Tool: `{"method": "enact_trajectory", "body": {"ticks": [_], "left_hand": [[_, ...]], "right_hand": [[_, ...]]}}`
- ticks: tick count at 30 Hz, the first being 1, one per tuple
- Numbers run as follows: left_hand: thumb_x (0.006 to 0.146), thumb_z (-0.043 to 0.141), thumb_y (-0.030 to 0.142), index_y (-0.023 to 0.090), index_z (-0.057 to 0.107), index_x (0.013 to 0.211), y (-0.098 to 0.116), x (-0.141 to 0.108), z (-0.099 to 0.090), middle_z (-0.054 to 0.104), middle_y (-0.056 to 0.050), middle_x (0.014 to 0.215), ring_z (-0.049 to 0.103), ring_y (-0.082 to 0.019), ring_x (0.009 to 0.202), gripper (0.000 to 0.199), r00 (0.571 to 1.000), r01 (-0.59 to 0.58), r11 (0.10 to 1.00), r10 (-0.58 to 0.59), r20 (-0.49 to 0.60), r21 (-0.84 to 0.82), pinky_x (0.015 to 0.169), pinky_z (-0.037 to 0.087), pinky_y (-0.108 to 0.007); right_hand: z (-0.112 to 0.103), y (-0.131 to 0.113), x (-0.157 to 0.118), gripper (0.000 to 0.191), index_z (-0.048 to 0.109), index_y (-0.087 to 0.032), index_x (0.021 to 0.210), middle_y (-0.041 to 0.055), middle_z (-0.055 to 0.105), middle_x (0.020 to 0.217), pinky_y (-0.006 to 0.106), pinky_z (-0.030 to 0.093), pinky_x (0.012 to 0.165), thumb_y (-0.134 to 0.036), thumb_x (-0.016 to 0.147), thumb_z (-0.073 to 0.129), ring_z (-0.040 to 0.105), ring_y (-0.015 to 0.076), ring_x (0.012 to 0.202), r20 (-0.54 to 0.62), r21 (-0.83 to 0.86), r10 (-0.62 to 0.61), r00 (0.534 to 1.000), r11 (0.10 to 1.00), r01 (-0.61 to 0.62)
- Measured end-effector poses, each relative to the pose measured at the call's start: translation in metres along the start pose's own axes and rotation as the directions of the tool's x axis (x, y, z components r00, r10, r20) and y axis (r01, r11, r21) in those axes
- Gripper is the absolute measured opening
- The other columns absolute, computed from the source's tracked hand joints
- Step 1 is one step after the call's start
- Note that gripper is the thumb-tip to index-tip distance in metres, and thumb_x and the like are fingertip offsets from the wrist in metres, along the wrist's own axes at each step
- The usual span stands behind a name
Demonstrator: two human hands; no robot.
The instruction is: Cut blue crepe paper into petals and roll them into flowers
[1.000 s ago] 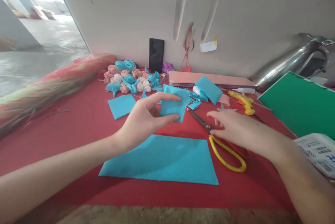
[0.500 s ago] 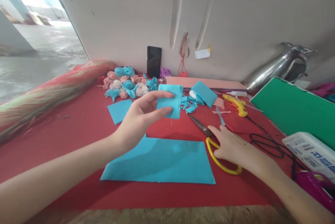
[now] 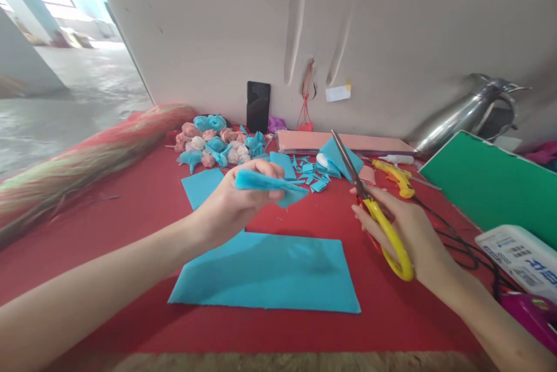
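My left hand (image 3: 237, 201) pinches a folded blue piece of crepe paper (image 3: 265, 181) above the table, with the piece tilted so its edge faces me. In my right hand (image 3: 404, 221) is a pair of scissors (image 3: 354, 172) with yellow and red handles, its blades together and pointing up and away. A large blue paper sheet (image 3: 270, 273) lies flat below both hands. To the left rests a smaller blue paper (image 3: 202, 186). Small blue scraps (image 3: 308, 168) are scattered beyond my left hand.
Blue, pink and white paper flowers (image 3: 217, 143) are heaped at the back left. A phone (image 3: 258, 106) leans on the wall. At the right are a yellow glue gun (image 3: 395, 177), its cord, a green board (image 3: 491, 180), a metal jug (image 3: 474, 111) and a white box (image 3: 517, 253).
My right hand has picked the scissors up off the table and raised them, blades upward. My left hand has turned the folded crepe paper from face-on to edge-on.
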State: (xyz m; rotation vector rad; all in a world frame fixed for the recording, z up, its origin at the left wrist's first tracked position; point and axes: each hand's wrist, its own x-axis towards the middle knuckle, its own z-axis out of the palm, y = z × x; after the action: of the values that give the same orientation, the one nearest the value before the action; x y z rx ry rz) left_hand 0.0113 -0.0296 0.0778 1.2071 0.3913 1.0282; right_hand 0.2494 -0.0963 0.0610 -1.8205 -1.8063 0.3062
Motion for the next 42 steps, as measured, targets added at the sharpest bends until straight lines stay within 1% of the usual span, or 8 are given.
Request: {"method": "enact_trajectory", "body": {"ticks": [3, 6, 12, 19, 22, 27, 33, 42], "left_hand": [[0.062, 0.075, 0.021, 0.020, 0.059, 0.060, -0.005, 0.001, -0.003, 0.056, 0.002, 0.070, 0.056, -0.011, 0.067, 0.016, 0.997, -0.047, 0.999, 0.049, 0.054, -0.026, 0.067, 0.048, -0.025], [0.064, 0.075, 0.024, 0.021, 0.062, 0.058, -0.007, 0.001, -0.004, 0.055, 0.002, 0.068, 0.055, -0.011, 0.069, 0.015, 0.996, -0.040, 0.998, 0.044, 0.071, -0.051, 0.067, 0.047, -0.023], [0.064, 0.074, 0.020, 0.020, 0.064, 0.056, -0.012, 0.001, -0.003, 0.057, 0.003, 0.065, 0.052, -0.007, 0.062, 0.013, 1.000, 0.016, 0.998, -0.016, 0.005, -0.059, 0.059, 0.043, -0.019], [0.064, 0.073, 0.015, 0.020, 0.065, 0.060, -0.021, -0.002, 0.001, 0.063, 0.005, 0.072, 0.059, -0.008, 0.072, 0.011, 0.996, 0.082, 0.995, -0.083, -0.014, -0.059, 0.067, 0.045, -0.019], [0.063, 0.073, 0.013, 0.021, 0.067, 0.065, -0.022, -0.002, 0.000, 0.064, 0.005, 0.070, 0.059, -0.008, 0.064, 0.010, 0.987, 0.144, 0.988, -0.141, -0.073, 0.050, 0.060, 0.045, -0.018], [0.072, 0.068, 0.022, 0.021, 0.071, 0.082, -0.018, -0.003, -0.002, 0.052, 0.007, 0.038, 0.044, -0.004, 0.031, 0.011, 0.976, 0.219, 0.963, -0.214, -0.044, 0.156, 0.033, 0.029, -0.015], [0.074, 0.067, 0.027, 0.021, 0.069, 0.092, -0.021, -0.003, 0.001, 0.071, -0.001, 0.066, 0.064, -0.011, 0.050, 0.019, 0.971, 0.239, 0.970, -0.238, 0.032, -0.033, 0.043, 0.050, -0.015], [0.078, 0.062, 0.018, 0.020, 0.058, 0.082, -0.022, -0.002, -0.001, 0.070, 0.003, 0.068, 0.070, -0.016, 0.067, 0.007, 0.996, 0.086, 0.988, -0.080, 0.047, -0.130, 0.044, 0.053, -0.014]], "right_hand": [[0.003, -0.010, 0.004, 0.029, 0.040, -0.026, 0.114, 0.0045, 0.060, 0.090, 0.032, 0.052, 0.068, -0.034, 0.086, 0.045, 0.061, 0.0182, 0.077, 0.039, 0.327, -0.073, 0.997, 0.943, 0.057], [0.007, -0.022, 0.009, 0.024, 0.040, -0.027, 0.110, 0.0044, 0.055, 0.107, 0.033, 0.048, 0.086, -0.023, 0.086, 0.044, 0.056, 0.0171, 0.099, 0.054, 0.612, -0.174, 0.983, 0.784, 0.105], [0.009, -0.057, 0.008, 0.025, 0.045, -0.023, 0.093, 0.0001, 0.055, 0.092, 0.031, 0.046, 0.082, -0.013, 0.075, 0.059, 0.054, 0.0122, 0.082, -0.049, 0.731, -0.241, 0.969, 0.653, 0.199], [0.024, -0.077, 0.009, 0.025, 0.047, -0.024, 0.088, -0.0035, 0.054, 0.078, 0.022, 0.046, 0.068, -0.010, 0.073, 0.060, 0.052, 0.0092, 0.075, -0.085, 0.850, -0.156, 0.984, 0.503, 0.153], [0.025, -0.074, 0.013, 0.024, 0.047, -0.024, 0.087, -0.0036, 0.053, 0.075, 0.019, 0.046, 0.062, -0.009, 0.073, 0.059, 0.052, 0.0083, 0.073, -0.100, 0.849, -0.121, 0.988, 0.507, 0.148], [0.022, -0.065, 0.015, 0.023, 0.047, -0.022, 0.086, -0.0040, 0.052, 0.075, 0.016, 0.047, 0.065, -0.008, 0.071, 0.060, 0.052, 0.0062, 0.071, -0.140, 0.794, -0.137, 0.981, 0.577, 0.193], [0.023, -0.057, 0.017, 0.024, 0.047, -0.023, 0.087, -0.0027, 0.052, 0.080, 0.021, 0.050, 0.060, -0.009, 0.073, 0.058, 0.054, 0.0094, 0.072, -0.155, 0.811, -0.144, 0.977, 0.546, 0.209], [0.021, -0.049, 0.018, 0.023, 0.047, -0.025, 0.089, -0.0033, 0.052, 0.080, 0.021, 0.051, 0.067, -0.013, 0.074, 0.060, 0.054, 0.0095, 0.076, -0.154, 0.793, -0.171, 0.973, 0.566, 0.225]]}}
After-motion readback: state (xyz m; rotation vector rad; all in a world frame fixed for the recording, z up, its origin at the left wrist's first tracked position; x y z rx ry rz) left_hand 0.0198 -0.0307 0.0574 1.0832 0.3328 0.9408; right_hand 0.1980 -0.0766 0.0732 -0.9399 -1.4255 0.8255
